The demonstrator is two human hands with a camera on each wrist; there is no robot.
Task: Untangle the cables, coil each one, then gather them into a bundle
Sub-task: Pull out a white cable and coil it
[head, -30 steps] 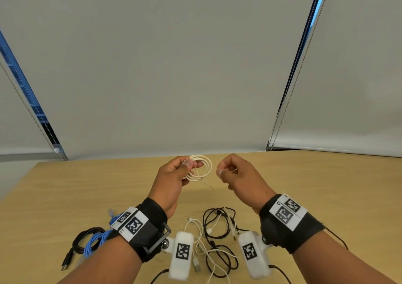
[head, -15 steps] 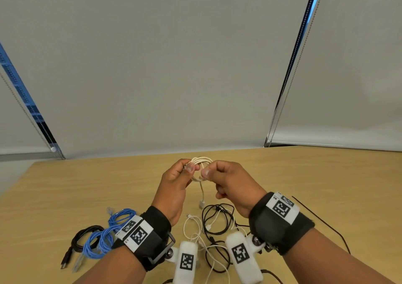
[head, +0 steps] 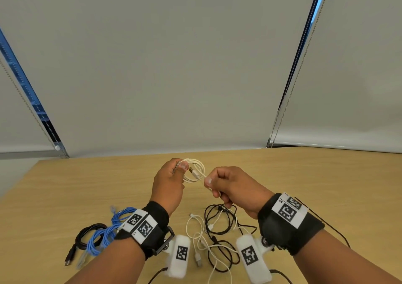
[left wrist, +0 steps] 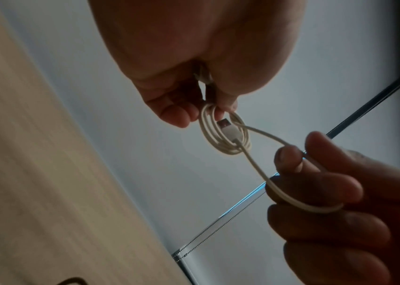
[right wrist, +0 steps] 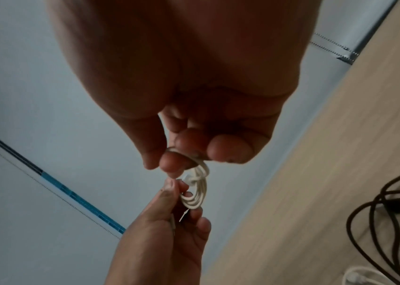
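My left hand (head: 181, 168) pinches a small coil of cream cable (head: 196, 170) above the table, thumb on top. The coil (left wrist: 223, 135) shows its USB plug (left wrist: 228, 127) lying across the loops. My right hand (head: 208, 182) pinches the cable's free end, which runs as a loop (left wrist: 291, 192) round its fingers back into the coil. In the right wrist view the coil (right wrist: 195, 194) hangs between both hands' fingertips. Below the hands, a tangle of black cable (head: 219, 220) and white cable (head: 195, 229) lies on the table.
A coiled blue cable (head: 102, 233) and a coiled black cable (head: 84, 238) lie at the left, partly behind my left wrist. A thin black wire (head: 335, 227) trails past my right wrist. Wooden table (head: 87, 186); window blinds (head: 174, 66) stand behind its far edge.
The hands came together at the coil half a second ago. The right hand has now drawn back to the right, pulling the cable's end out of the coil.
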